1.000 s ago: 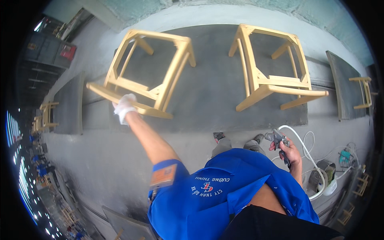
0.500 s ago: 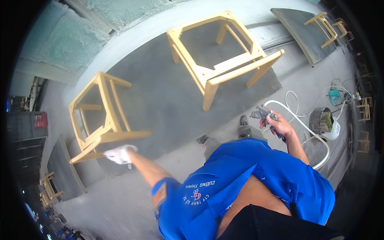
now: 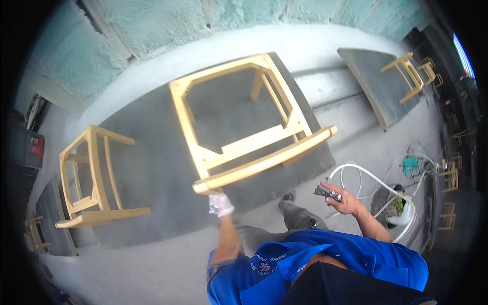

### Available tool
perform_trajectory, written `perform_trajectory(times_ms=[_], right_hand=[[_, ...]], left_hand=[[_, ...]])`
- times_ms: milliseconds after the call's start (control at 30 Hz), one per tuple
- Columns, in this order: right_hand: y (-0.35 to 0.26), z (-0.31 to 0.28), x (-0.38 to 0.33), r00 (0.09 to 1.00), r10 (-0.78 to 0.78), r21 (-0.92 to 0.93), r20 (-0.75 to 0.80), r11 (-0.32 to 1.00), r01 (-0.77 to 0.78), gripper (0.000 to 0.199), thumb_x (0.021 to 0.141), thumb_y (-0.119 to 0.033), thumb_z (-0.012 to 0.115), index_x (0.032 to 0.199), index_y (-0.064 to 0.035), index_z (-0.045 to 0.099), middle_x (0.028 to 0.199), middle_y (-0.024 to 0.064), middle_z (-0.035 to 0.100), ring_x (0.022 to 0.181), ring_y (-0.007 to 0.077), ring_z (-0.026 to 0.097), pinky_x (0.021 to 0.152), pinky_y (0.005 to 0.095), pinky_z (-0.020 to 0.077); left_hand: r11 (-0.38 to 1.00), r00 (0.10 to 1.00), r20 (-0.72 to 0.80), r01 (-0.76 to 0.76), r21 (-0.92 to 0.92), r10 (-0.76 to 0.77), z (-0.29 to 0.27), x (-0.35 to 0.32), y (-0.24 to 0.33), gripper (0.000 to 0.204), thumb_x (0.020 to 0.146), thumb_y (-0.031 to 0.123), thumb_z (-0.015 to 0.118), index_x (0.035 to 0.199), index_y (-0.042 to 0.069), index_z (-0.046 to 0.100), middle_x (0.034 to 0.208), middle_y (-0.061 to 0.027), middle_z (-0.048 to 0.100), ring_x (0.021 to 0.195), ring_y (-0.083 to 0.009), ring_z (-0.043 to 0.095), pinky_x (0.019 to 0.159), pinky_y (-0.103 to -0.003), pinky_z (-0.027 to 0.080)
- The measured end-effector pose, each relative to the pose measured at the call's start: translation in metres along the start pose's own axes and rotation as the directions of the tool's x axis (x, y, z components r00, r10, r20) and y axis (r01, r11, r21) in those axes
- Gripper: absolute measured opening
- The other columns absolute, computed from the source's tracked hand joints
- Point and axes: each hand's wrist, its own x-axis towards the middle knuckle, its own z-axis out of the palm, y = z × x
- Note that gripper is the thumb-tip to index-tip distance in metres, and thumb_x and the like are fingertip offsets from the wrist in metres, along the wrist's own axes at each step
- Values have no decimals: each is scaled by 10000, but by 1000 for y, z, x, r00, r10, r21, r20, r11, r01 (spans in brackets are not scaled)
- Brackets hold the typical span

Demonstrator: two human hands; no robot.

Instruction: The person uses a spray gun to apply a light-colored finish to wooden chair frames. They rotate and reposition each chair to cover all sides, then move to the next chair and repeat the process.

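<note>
My left hand [image 3: 220, 204], in a white glove, grips the near left corner of a pale wooden chair frame [image 3: 244, 177], just under its curved rail. Its fingertips are partly hidden by the wood. The frame has no seat and stands on a dark grey board. My bare right hand [image 3: 347, 202] is closed around a spray gun [image 3: 327, 192], held out to the right of my body, clear of the frame. From the gun a white hose [image 3: 378, 176] loops away to the right. A second wooden chair frame [image 3: 96, 178] stands at the left end of the board.
The dark board [image 3: 152, 168] spans the middle. Behind it rises a wall with a pale green, crusted coating [image 3: 173, 28]. At right stand another board [image 3: 378, 76] with a wooden frame, a container [image 3: 401, 216], and tangled hoses by a teal object [image 3: 409, 164]. More wooden frames line the far right.
My left hand has left the left chair frame and moved right to the middle one. The middle frame is turned and nearer. The spray gun has tilted in my right hand. The view has shifted.
</note>
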Motion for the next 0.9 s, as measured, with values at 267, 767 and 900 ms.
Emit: perform_trajectory(times_ms=[267,767,900], right_hand=[[34,56,32,999,32,264,-10,964,-29,608,1032,-196,643,1614,-213,465,752,53,665,708,162,638,753,342,552],[-84,109,338,584,-69,380,-809,696,609,556,1004,-116,659,1543,-194,548,1225,134,736,1018,250,713,937,349,544],[-111,76,446,440,-176,170,-880,751,638,531,1019,-195,648,1534,-276,541,1291,193,705,1167,399,670,990,435,542]], left_hand=[[650,970,-237,150,745,47,76,12,196,530,1030,570,481,1186,117,709,959,-131,741,841,-334,734,784,-452,594],[592,898,84,-353,725,432,193,195,344,596,999,317,666,1510,112,436,1068,-132,700,852,-246,682,781,-418,555],[517,859,158,-429,740,487,208,233,366,495,949,176,690,1384,36,501,934,-107,646,657,-204,630,550,-365,523]])
